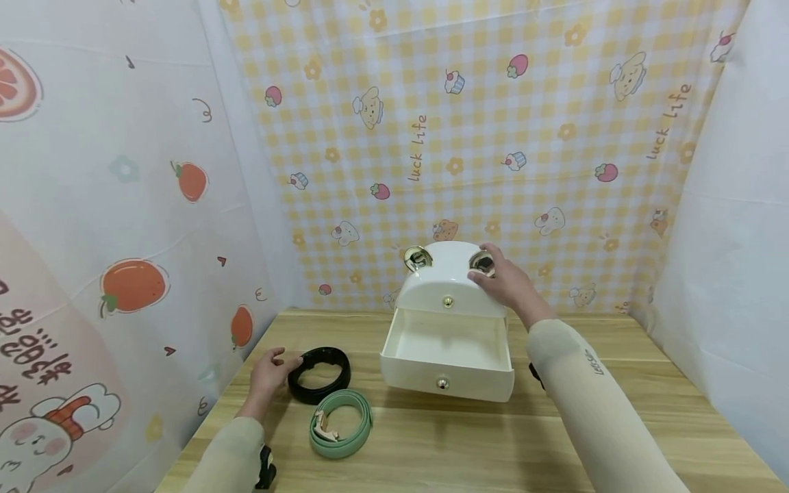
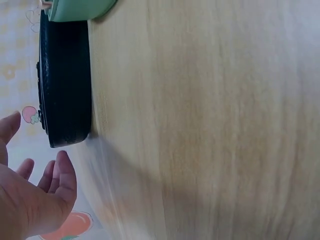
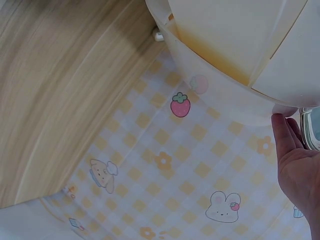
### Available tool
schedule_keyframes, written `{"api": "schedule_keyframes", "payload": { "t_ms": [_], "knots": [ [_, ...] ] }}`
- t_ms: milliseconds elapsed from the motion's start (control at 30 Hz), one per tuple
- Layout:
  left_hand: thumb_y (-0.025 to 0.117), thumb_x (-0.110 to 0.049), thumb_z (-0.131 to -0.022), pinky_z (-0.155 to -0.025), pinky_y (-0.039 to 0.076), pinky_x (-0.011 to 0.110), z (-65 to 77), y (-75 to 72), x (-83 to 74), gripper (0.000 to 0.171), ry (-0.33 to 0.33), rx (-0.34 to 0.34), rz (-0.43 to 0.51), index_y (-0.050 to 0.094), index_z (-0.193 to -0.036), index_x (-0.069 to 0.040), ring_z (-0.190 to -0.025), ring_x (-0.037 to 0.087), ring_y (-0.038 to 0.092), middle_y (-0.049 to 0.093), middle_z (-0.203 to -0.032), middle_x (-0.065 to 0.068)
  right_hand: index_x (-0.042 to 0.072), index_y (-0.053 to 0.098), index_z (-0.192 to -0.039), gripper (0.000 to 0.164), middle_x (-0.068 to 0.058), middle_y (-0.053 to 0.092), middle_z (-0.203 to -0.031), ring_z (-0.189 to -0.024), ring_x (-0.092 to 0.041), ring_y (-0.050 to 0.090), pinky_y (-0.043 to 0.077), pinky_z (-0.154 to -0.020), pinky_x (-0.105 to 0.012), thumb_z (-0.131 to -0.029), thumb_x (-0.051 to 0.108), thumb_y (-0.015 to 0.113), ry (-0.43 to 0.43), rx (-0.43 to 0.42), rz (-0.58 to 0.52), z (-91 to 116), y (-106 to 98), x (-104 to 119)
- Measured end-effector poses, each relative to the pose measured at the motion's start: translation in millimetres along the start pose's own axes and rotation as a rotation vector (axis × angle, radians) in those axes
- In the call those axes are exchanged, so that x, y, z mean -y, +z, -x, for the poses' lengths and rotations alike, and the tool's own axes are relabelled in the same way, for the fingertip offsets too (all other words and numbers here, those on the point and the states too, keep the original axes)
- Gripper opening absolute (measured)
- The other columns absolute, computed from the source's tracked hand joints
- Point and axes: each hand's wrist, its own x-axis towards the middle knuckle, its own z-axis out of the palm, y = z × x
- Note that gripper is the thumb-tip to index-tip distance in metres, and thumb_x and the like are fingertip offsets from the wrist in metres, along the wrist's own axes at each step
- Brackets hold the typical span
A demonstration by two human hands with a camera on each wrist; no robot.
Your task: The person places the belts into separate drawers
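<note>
A white storage box (image 1: 453, 274) with a rounded top and two gold-rimmed round ornaments stands on the table, its lower drawer (image 1: 446, 383) pulled out and bare inside. My right hand (image 1: 508, 277) holds the box's upper right corner around one ornament; in the right wrist view its fingertips (image 3: 280, 125) touch the side wall. To the left lies a coiled black belt (image 1: 319, 397). Beside it is my left hand (image 1: 269, 376), fingers loosely bent and holding nothing; the left wrist view shows a gap to the belt. A coiled green belt (image 1: 341, 448) with a gold buckle sits nearer me.
The wooden table (image 1: 592, 438) carries everything. Behind it hangs a yellow checked cloth (image 1: 444, 137), with a white printed cloth (image 1: 135, 226) on the left and a plain white one (image 1: 727, 226) on the right. The box's upper drawer has a gold knob (image 1: 448, 301).
</note>
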Motion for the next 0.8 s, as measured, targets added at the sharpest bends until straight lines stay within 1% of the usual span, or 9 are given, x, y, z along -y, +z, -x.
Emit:
{"api": "schedule_keyframes", "payload": {
  "t_ms": [67,133,200,367,500,667,800],
  "knots": [
    [0.068,-0.028,-0.093,-0.078,0.05,0.043,-2.8,1.2,1.8,0.07,-0.006,0.016,-0.002,0.036,-0.146,0.007,-0.098,0.037,0.056,0.048,-0.129,0.033,0.015,0.019,-0.155,0.072,-0.034,0.052,-0.132,-0.117,-0.05,0.053,0.04,-0.098,-0.062,-0.1,0.039,0.058,0.0,-0.002,0.001,0,0,0],
    [0.068,-0.028,-0.093,-0.074,0.05,0.04,-4.6,2.5,2.1,0.07,-0.007,0.026,-0.01,0.037,-0.145,0.007,-0.092,0.034,0.056,0.05,-0.127,0.032,0.015,0.019,-0.155,0.072,-0.034,0.051,-0.133,-0.117,-0.05,0.052,0.04,-0.099,-0.062,-0.1,0.039,0.058,-0.002,-0.004,0.003,0,0,0],
    [0.068,-0.028,-0.093,-0.077,0.049,0.042,-5.8,3.5,2.0,0.07,-0.004,0.031,-0.019,0.038,-0.145,0.007,-0.094,0.034,0.056,0.05,-0.127,0.033,0.015,0.019,-0.155,0.072,-0.035,0.051,-0.133,-0.118,-0.05,0.052,0.04,-0.099,-0.062,-0.1,0.039,0.058,-0.002,-0.004,0.005,0,0,0],
    [0.066,-0.026,-0.095,-0.087,0.048,0.051,-6.3,4.9,1.2,0.066,0.004,0.049,-0.029,0.038,-0.145,0.007,-0.106,0.041,0.055,0.049,-0.13,0.036,0.016,0.018,-0.156,0.072,-0.035,0.051,-0.133,-0.118,-0.051,0.052,0.04,-0.099,-0.063,-0.1,0.039,0.058,0.003,-0.005,0.007,1,0,1],
    [0.066,-0.022,-0.095,-0.09,0.047,0.054,-8.5,5.2,1.7,0.063,0.02,0.07,-0.039,0.039,-0.144,0.007,-0.112,0.046,0.053,0.049,-0.13,0.037,0.015,0.018,-0.156,0.072,-0.036,0.05,-0.133,-0.118,-0.051,0.051,0.04,-0.099,-0.063,-0.1,0.04,0.058,0.003,-0.005,0.015,1,0,0],
    [0.067,-0.018,-0.094,-0.091,0.047,0.054,-13.2,4.9,4.4,0.061,0.04,0.102,-0.065,0.041,-0.144,0.007,-0.114,0.047,0.053,0.052,-0.128,0.036,0.016,0.018,-0.156,0.073,-0.035,0.053,-0.13,-0.116,-0.05,0.053,0.041,-0.098,-0.062,-0.1,0.041,0.057,0.003,-0.002,0.02,1,-1,1],
    [0.066,-0.015,-0.094,-0.092,0.047,0.054,-14.1,4.1,5.3,0.059,0.031,0.137,-0.073,0.042,-0.143,0.006,-0.114,0.047,0.053,0.05,-0.129,0.036,0.016,0.018,-0.156,0.073,-0.035,0.053,-0.13,-0.116,-0.05,0.053,0.041,-0.097,-0.062,-0.1,0.041,0.057,0.003,-0.002,0.02,0,0,1]
  ]
}}
